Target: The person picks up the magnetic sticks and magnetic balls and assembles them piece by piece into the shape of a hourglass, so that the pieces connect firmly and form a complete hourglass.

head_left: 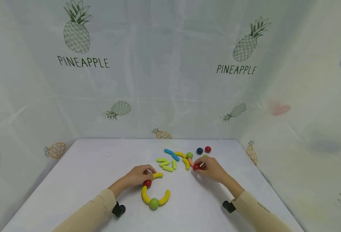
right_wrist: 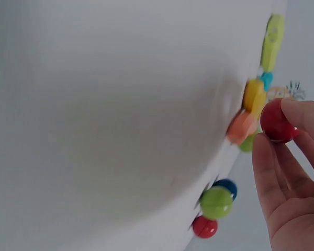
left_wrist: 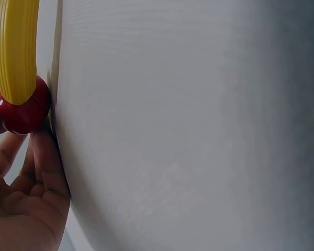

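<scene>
On the white table, my left hand [head_left: 139, 175] pinches one end of a curved yellow stick [head_left: 158, 175] next to a red ball [head_left: 147, 184]. Its fingers also lie close behind that ball [left_wrist: 23, 107] in the left wrist view; contact there is unclear. From the ball, a second curved yellow stick [head_left: 145, 195] runs to a green ball [head_left: 154, 203], which touches a third yellow stick [head_left: 165, 198]. Over at the right, my right hand [head_left: 212, 169] holds another red ball [right_wrist: 276, 123] between thumb and fingers, just off an orange stick [right_wrist: 242, 127].
Several short lime sticks [head_left: 167, 168], two blue sticks [head_left: 175, 157] and a joined group with a green ball [head_left: 189, 155] lie mid-table. A dark blue ball [head_left: 199, 150], a red ball [head_left: 207, 149] and a green ball [right_wrist: 216, 202] sit behind. A pineapple-print curtain [head_left: 164, 80] surrounds the table.
</scene>
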Tool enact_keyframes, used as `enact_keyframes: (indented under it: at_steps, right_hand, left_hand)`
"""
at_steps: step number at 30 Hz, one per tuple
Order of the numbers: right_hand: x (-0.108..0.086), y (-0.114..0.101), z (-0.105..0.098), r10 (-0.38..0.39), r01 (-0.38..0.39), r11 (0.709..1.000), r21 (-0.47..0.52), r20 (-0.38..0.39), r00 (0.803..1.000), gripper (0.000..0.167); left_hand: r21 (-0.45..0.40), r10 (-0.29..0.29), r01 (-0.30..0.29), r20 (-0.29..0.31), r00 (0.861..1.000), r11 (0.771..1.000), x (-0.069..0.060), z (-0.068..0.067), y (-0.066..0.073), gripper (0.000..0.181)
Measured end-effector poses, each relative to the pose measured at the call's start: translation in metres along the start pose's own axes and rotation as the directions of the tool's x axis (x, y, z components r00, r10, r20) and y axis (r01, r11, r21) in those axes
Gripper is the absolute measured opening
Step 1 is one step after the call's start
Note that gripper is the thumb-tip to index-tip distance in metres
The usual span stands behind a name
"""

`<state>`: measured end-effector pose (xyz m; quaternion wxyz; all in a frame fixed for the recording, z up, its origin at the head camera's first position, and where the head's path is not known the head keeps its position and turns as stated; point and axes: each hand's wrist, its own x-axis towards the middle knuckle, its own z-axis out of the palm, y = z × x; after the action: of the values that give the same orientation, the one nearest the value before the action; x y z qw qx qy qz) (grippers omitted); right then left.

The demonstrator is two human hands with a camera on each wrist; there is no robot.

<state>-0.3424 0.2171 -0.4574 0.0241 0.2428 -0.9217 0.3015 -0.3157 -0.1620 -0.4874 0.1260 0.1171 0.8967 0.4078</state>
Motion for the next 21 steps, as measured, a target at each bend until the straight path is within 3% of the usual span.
enact_keyframes:
  at_steps: [21]
  right_hand:
    - [0.024,-0.063,0.059,-0.150,0.138,0.985,0.101,0.115,0.982,0.025]
  left_hand:
    - [0.032,-0.003,0.003,-0.022,1.000,0.999,-0.003,0.000,0.002,0.017]
